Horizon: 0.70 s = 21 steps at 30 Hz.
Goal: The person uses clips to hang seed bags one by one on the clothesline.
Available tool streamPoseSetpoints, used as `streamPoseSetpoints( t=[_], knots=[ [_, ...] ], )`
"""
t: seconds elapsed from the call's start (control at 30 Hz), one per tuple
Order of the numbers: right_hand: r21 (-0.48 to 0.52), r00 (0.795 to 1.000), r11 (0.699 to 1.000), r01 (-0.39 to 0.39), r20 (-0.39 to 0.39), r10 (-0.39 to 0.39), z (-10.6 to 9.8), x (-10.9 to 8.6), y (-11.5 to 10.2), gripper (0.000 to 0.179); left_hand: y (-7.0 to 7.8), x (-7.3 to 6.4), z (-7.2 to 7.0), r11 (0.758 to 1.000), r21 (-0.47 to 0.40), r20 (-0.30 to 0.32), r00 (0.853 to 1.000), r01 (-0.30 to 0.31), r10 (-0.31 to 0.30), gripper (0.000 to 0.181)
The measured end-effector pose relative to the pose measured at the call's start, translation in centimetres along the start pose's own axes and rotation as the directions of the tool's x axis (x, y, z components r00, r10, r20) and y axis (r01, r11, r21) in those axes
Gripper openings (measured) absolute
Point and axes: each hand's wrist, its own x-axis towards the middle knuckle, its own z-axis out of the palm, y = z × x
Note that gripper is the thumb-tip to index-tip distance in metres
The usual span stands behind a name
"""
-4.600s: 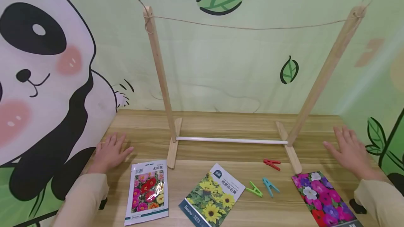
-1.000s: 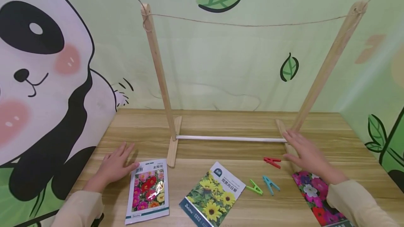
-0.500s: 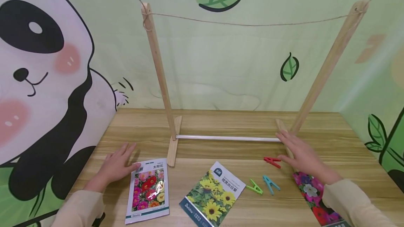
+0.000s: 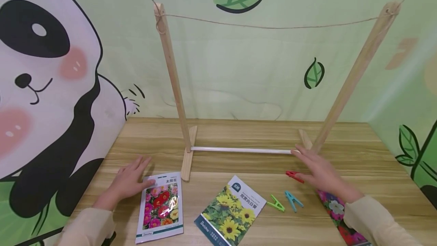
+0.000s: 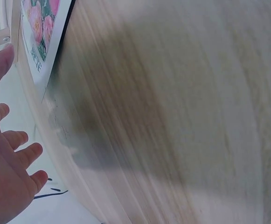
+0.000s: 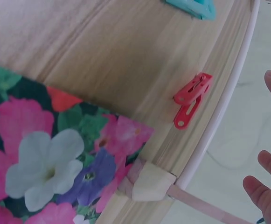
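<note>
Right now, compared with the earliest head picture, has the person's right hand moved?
Yes: against the right wooden post, the right hand has shifted left, from clear of it on the right to overlapping the white rod in view.

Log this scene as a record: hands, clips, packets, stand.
Left hand: holds nothing; thumb overlaps left packet in head view
Right hand: holds nothing; near red clip, not touching it
Other clips: green clip, blue clip; on the table
Other packets: middle packet; right packet, partly behind right sleeve
Stand: string between wooden posts, nothing hung; white rod below
</note>
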Motion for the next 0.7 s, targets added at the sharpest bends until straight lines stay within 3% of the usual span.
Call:
streamPoseSetpoints(
  t=[0.7],
  knots=[
    [-0.025,0.998,0.998,0.061,-0.019,-0.062,1.4,0.3,-0.8,0.074,0.2,-0.4,0.4,0.999,-0.029,0.012,1.000,0.019,-0.019,0.082]
  ],
)
